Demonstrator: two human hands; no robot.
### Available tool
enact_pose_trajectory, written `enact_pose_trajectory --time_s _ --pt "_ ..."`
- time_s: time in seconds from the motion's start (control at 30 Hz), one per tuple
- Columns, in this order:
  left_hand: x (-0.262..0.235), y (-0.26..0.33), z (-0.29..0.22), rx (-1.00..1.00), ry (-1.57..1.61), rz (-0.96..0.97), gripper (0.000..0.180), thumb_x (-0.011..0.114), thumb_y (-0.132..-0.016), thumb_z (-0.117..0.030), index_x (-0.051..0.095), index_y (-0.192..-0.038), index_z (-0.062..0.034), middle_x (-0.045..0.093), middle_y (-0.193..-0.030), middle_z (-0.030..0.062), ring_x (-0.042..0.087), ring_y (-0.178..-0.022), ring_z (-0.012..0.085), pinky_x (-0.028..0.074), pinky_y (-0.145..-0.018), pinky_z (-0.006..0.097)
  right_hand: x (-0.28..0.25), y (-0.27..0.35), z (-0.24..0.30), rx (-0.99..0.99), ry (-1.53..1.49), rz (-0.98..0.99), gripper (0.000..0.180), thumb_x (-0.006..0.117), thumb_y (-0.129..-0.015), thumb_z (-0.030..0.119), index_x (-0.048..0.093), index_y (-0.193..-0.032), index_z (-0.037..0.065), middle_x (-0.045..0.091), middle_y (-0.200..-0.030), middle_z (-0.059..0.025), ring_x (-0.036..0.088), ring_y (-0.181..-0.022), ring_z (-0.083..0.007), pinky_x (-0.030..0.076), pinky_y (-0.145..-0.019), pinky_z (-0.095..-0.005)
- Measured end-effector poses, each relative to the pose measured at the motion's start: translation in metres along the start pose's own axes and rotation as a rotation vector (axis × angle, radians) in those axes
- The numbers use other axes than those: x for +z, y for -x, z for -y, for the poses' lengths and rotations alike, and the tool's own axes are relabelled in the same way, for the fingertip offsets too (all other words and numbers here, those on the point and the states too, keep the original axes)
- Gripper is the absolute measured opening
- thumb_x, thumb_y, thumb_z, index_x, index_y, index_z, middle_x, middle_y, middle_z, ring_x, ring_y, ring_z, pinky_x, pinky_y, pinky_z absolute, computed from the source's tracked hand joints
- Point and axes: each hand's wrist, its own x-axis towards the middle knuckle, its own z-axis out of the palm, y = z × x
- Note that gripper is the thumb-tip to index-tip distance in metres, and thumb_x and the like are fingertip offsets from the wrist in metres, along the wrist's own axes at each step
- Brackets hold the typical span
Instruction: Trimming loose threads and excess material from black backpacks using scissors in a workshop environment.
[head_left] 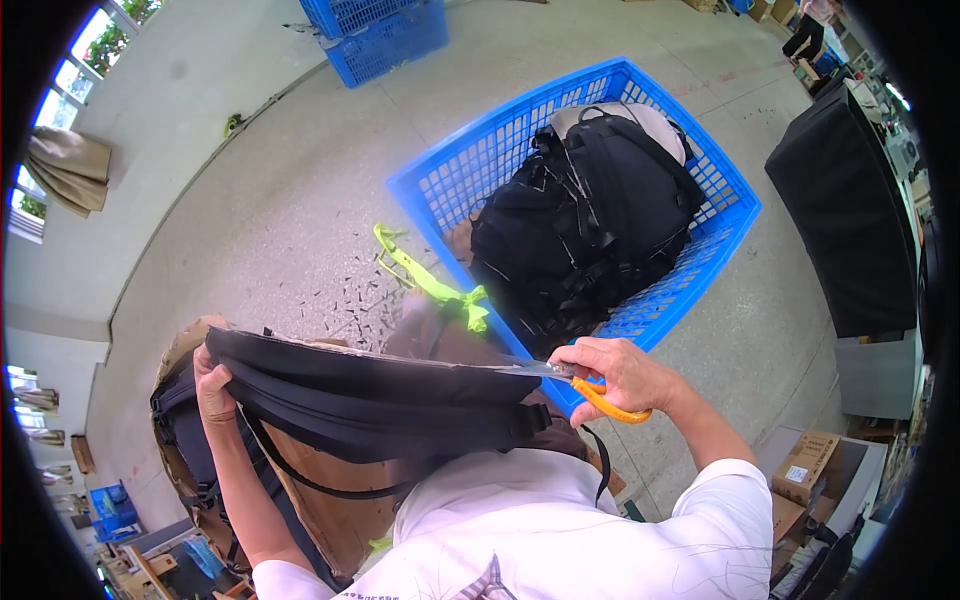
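Note:
Across my lap lies a padded black bag piece (pixel 370 395) with a strap and a buckle, apparently part of a backpack. My left hand (pixel 213 388) grips its left end, fingers wrapped round the edge. In my right hand (pixel 630 372) is a pair of scissors (pixel 612 402) with orange handles. Their blades point left along the top edge of the black piece, close to its right end; whether they touch the fabric I cannot tell. Black backpacks (pixel 590 210) fill the blue plastic basket (pixel 440 180) in front of me.
A bright yellow-green strip (pixel 425 280) hangs by the basket's near left side. Small dark scraps (pixel 345 310) litter the floor. To my left stands a cardboard box (pixel 345 500) with more black bags. Blue crates (pixel 390 45) stand far ahead; a black-draped table (pixel 850 215) is on the right.

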Motion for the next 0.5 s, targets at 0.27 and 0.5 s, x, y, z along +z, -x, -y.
enact_pose_trajectory --time_s 0.27,0.5 --pt "0.001 -0.002 0.006 -0.005 -0.028 -0.036 0.046 0.081 -0.062 -0.024 0.063 -0.098 -0.0004 0.066 -0.093 0.0055 0.063 -0.082 0.0157 0.05 -0.079 0.028 -0.006 0.0 0.005 -0.009 -0.047 0.096 0.07 0.073 -0.063 0.055 0.057 -0.109 0.004 0.061 -0.091 -0.0098 0.06 -0.079 -0.024 0.048 -0.067 -0.0321" --pt "0.011 -0.002 0.0 -0.026 -0.019 -0.028 0.045 0.08 -0.063 -0.022 0.063 -0.098 -0.0006 0.066 -0.091 0.0052 0.063 -0.081 0.0151 0.05 -0.078 0.027 0.001 0.002 0.007 0.004 -0.106 0.06 0.058 0.077 -0.064 0.041 0.059 -0.106 0.005 0.058 -0.08 -0.0072 0.055 -0.067 -0.02 0.044 -0.058 -0.0285"
